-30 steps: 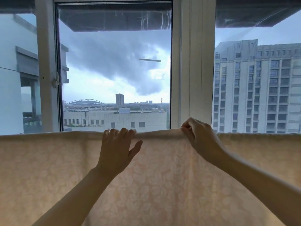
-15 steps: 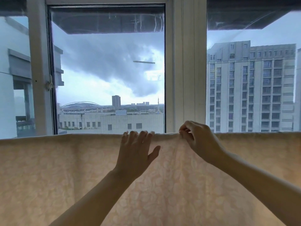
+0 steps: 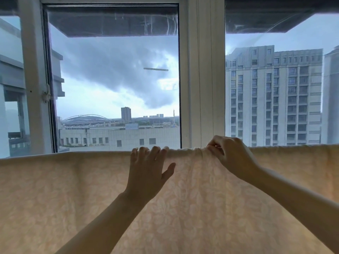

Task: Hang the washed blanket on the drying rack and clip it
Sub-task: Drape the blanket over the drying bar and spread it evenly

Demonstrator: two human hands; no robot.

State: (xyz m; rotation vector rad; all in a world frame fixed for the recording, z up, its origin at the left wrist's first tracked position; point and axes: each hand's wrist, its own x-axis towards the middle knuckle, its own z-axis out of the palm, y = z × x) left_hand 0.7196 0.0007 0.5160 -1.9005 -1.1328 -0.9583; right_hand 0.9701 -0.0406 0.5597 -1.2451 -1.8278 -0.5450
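Because the blanket looks soft and limp, it is best gripped at its top fold, draped below the window post. The left hand lies spread flat, lower left of the post; the right hand pinches bunched cloth just below it.

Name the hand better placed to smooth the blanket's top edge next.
Left, probably. The left hand lies open on the blanket, free to slide; the right hand pinches the bunched top fold, anchoring it.
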